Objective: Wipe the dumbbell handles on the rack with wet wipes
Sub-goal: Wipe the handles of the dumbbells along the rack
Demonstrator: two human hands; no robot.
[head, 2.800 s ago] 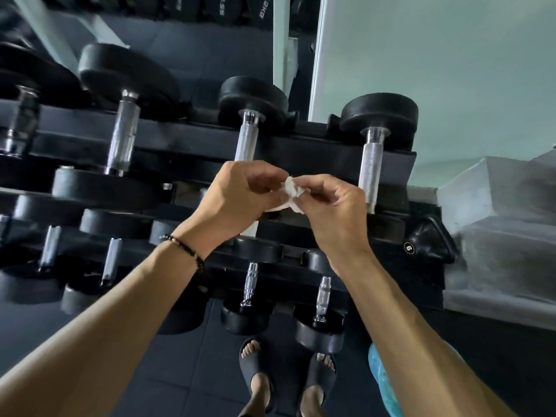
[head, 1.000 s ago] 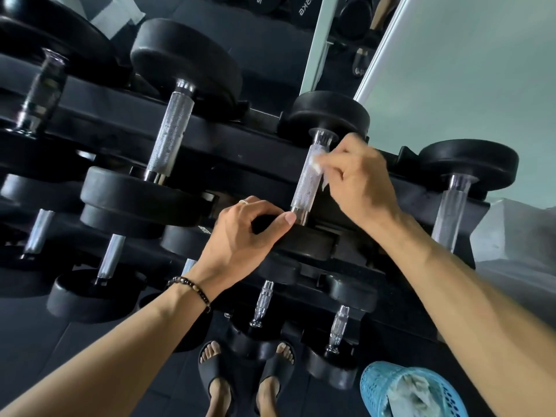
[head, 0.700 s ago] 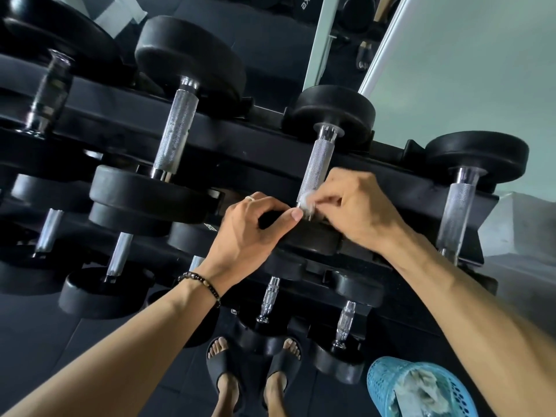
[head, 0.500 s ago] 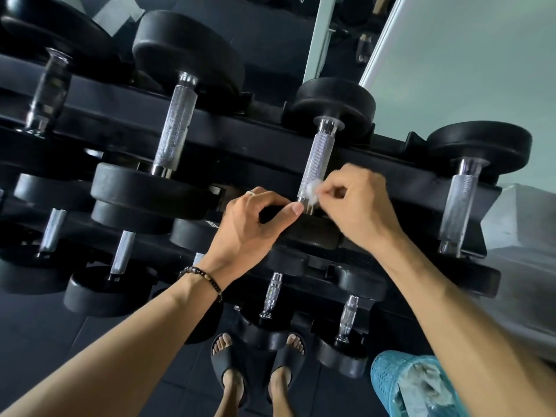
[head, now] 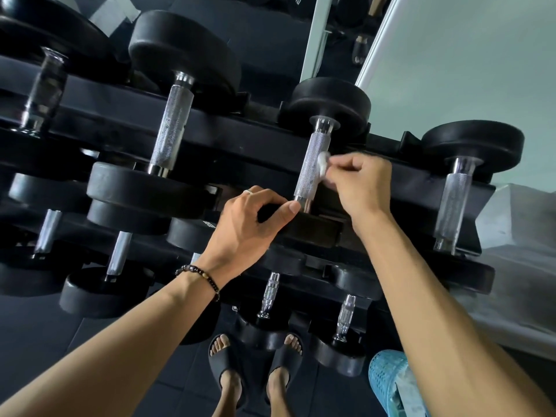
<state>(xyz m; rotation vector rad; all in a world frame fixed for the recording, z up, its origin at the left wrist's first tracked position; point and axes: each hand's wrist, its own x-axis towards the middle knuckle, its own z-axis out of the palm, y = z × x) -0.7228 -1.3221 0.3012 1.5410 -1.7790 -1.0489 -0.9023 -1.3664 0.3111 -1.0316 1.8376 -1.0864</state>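
Head view: right hand (head: 359,183) pinches a wet wipe (head: 322,160) against the knurled handle (head: 311,167) of a dumbbell on the rack's (head: 406,182) top rail, toward its right end. Left hand (head: 246,227) grips that dumbbell's near weight (head: 313,231), likely steadying it against rolling. Blue basket (head: 383,383) waits at the floor's right edge, probably for used wipes.

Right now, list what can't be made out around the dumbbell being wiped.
- Wipe: mostly hidden by the right hand pinching it; blurred.
- Near weight: partly covered by the left hand gripping it.
- Handle: underside faces away.
- Basket: cut off by the bottom edge and the right forearm.
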